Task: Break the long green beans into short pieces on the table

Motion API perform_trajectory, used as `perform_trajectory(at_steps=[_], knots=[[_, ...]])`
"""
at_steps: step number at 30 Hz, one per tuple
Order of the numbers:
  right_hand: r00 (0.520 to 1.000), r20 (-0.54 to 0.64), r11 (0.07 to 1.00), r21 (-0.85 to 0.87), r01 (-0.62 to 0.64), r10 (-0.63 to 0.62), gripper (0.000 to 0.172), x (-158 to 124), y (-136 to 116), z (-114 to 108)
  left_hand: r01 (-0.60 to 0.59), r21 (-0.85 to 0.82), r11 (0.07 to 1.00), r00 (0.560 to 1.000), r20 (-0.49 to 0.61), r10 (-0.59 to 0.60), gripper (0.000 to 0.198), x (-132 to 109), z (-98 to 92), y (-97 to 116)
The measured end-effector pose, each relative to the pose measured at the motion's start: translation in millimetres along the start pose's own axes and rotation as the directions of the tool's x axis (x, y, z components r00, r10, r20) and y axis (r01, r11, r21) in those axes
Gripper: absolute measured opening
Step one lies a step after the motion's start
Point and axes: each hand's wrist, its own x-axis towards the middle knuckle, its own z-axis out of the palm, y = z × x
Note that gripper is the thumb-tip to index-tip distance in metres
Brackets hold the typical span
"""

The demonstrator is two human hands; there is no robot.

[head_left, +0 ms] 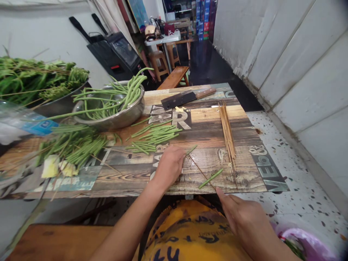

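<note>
My left hand [170, 165] rests on the wooden table [206, 127] with its fingers curled round a short green bean piece [191, 149] that sticks out to the right. My right hand [243, 217] is near the table's front edge, pinching the near end of a thin bamboo skewer [199, 169]. The skewer runs up and left toward my left hand. A second cut bean piece [210, 178] lies across it. A bundle of bamboo skewers [227, 132] lies to the right.
A pile of cut bean pieces [153, 136] lies behind my left hand. A metal bowl [119, 117] of long beans and a larger basin of greens [51, 101] stand at the back left. A cleaver [186, 98] lies at the far edge. More beans [78, 145] lie left.
</note>
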Motion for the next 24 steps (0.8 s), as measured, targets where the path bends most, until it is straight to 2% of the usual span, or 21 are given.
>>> perform_trajectory(at_steps=[7,12,16,20,24], knots=[[0.996,0.086,1.0,0.006,-0.015,0.015,0.039,6.7,0.7,2.1,-0.009,0.023,1.0,1.0,-0.016,0.009,0.024,3.2,1.5,-4.9],[0.993,0.102,0.998,-0.038,-0.049,0.053,0.039,17.2,3.7,4.9,-0.023,0.032,0.999,1.0,-0.015,0.023,0.024,5.4,1.0,-5.9],[0.98,0.186,0.995,-0.085,-0.054,0.069,0.039,44.6,4.7,9.4,-0.037,0.016,0.999,0.999,-0.012,0.037,0.026,5.4,0.0,-4.7],[0.932,0.33,0.985,-0.131,-0.114,0.152,0.035,79.6,1.1,14.8,-0.05,0.008,0.999,0.999,0.003,0.05,0.027,6.6,0.1,-5.2],[0.916,0.352,0.978,-0.145,-0.151,0.194,0.031,98.1,-3.4,17.2,-0.06,-0.004,0.998,0.998,-0.029,0.06,0.025,6.3,3.0,-9.0]])
